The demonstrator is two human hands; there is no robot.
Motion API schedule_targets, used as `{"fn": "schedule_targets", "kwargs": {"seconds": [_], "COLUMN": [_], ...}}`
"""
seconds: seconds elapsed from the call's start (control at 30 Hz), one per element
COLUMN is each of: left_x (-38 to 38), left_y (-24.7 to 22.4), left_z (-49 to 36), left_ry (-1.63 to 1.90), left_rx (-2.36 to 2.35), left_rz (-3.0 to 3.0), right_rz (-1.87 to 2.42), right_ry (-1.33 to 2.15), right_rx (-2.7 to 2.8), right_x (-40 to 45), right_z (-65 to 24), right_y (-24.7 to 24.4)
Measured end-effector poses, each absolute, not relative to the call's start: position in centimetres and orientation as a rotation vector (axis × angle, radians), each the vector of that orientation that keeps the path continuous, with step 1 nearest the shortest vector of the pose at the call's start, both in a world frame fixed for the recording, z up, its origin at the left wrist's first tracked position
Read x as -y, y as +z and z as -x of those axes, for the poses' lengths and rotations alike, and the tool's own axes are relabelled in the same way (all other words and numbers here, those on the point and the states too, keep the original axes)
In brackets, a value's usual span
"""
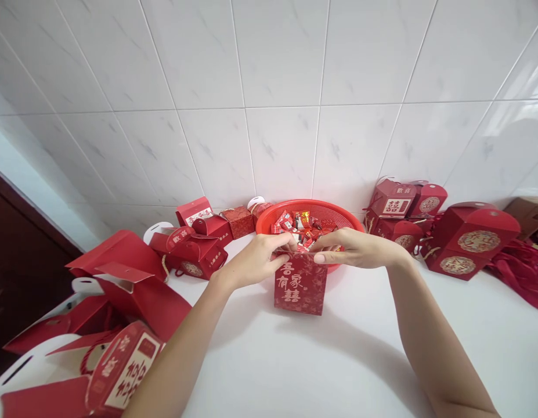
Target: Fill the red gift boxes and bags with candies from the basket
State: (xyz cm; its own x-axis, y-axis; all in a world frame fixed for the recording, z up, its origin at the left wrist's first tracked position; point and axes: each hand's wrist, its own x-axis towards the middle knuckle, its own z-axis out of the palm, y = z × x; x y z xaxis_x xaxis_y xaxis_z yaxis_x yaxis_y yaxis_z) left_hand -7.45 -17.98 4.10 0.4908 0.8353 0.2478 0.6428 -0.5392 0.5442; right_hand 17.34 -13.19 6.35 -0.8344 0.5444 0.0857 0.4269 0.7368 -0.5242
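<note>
A red gift box (300, 287) with pale Chinese characters stands upright on the white table in front of me. My left hand (269, 255) pinches its top edge at the left corner, thumb on the near face. At the right corner my right hand (347, 248) grips the same edge, its thumb along the front and its other fingers behind. Directly behind the box sits a red plastic basket (338, 210) holding red-wrapped candies (301, 222). The inside of the box is hidden from me.
Open red boxes (133, 290) crowd the left side, with smaller boxes (203, 223) along the tiled wall. Stacked red boxes (464, 241) stand at the right, beside dark red ribbons (521, 273) and a brown cardboard box (527, 215). The white table (312, 371) lies beneath.
</note>
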Motion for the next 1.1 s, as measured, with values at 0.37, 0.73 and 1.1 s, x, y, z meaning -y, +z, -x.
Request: {"fn": "schedule_targets", "kwargs": {"seconds": [0.37, 0.73, 1.1], "left_x": [17.8, 17.2, 18.2], "left_y": [4.3, 4.1, 5.6], "left_z": [7.7, 8.2, 9.0], "left_ry": [0.542, 0.517, 0.595], "left_rx": [-1.277, -1.223, -1.286], "left_rz": [-2.372, -2.375, -2.279], "right_rz": [1.008, 0.873, 1.413], "right_ry": [0.490, 0.446, 0.639], "right_rx": [2.862, 2.792, 2.158], "right_x": [14.1, 14.0, 17.4], "right_z": [-14.7, -14.1, -30.7], "right_y": [5.5, 3.9, 6.1]}}
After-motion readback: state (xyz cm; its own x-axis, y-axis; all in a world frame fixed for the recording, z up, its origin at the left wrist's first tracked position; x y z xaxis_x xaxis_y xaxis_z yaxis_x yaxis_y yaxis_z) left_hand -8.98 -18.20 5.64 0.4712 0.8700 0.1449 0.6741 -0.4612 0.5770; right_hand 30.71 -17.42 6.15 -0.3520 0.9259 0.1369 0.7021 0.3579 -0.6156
